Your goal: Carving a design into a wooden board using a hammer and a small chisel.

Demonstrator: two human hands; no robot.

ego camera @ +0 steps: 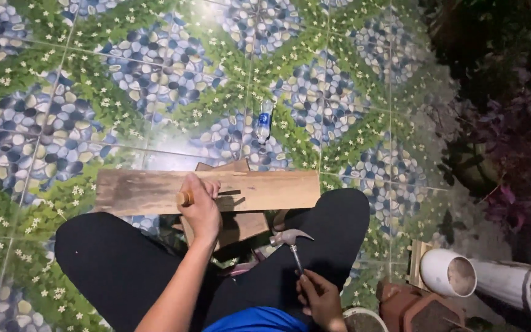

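Observation:
A long brown wooden plank lies across a smaller board on the patterned tile floor, in front of my knees. My left hand is closed on a wooden-handled tool whose dark blade rests on the plank's top face. My right hand grips the lower end of a claw hammer's handle, and the metal hammer head hangs over my right leg, apart from the plank.
A small clear plastic bottle lies on the tiles beyond the plank. At the right are a white pipe, reddish bricks and dark plants. My black-trousered legs flank the boards.

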